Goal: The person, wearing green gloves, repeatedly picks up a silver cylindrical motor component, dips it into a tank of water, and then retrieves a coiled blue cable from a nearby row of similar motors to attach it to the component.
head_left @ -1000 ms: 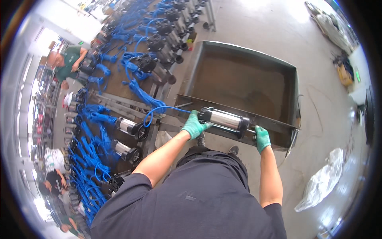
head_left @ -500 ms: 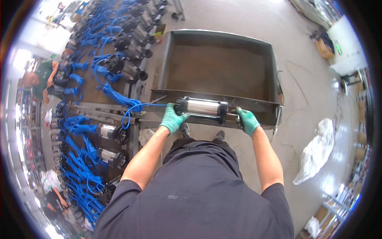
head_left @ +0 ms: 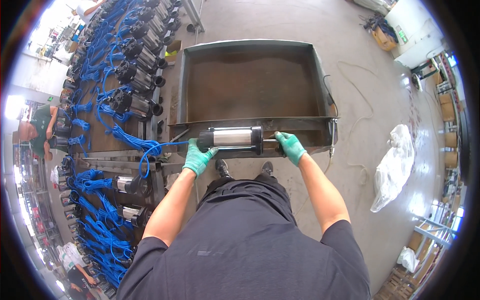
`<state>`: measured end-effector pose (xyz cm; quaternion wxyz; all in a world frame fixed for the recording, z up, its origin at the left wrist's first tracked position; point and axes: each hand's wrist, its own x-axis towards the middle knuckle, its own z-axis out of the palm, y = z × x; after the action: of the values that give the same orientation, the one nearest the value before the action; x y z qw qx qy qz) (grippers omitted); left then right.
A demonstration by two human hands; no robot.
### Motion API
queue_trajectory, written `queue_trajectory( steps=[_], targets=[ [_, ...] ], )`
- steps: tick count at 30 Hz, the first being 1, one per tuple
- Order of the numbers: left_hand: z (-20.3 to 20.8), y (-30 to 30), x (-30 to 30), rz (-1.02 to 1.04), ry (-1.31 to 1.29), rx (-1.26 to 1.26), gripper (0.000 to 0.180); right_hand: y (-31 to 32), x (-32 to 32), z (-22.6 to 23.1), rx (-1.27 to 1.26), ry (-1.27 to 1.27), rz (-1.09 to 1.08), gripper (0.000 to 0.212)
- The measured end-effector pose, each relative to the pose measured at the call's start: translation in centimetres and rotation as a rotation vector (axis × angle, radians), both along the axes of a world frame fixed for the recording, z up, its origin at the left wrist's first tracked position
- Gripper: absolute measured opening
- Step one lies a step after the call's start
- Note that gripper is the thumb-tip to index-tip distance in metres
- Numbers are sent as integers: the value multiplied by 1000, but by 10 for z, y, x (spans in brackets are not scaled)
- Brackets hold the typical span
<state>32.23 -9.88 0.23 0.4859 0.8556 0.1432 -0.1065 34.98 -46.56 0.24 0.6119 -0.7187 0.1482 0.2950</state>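
Observation:
I hold a cylindrical pump (head_left: pixel 231 138) with a shiny steel body and black end caps, lying sideways above the near rim of a large rusty metal tray (head_left: pixel 250 85). My left hand (head_left: pixel 198 157), in a green glove, grips its left end, where a blue cable (head_left: pixel 150 150) leaves it. My right hand (head_left: pixel 289 147), also green-gloved, grips the pump's right end at a narrow outlet. The tray's brown floor is bare.
To the left, a long bench (head_left: pixel 115 90) carries several similar pumps with coiled blue cables. Other people (head_left: pixel 40 131) work beyond it. A white sack (head_left: pixel 392 170) and a loose cord (head_left: pixel 360 90) lie on the concrete floor at right. Boxes stand at the far right.
The view has swung so the tray now sits squarer and more central. The pump stays in both hands at the tray's near rim, shifted slightly.

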Motion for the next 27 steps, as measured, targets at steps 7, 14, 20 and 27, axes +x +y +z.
queue_trajectory(
  steps=[7,14,20,27],
  targets=[
    [17,-9,0,9,-7,-55,66,7,-14,-3,-516,-532,129,37],
    [8,-6,0,9,0,-85,66,-13,-16,-7,-936,-915,482,43],
    [-1,1,0,64,30,-145,67,-18,32,45,-503,-338,738,52],
    [-12,2,-1,30,36,-88,72,-26,35,37,-383,-102,679,57]
  ],
)
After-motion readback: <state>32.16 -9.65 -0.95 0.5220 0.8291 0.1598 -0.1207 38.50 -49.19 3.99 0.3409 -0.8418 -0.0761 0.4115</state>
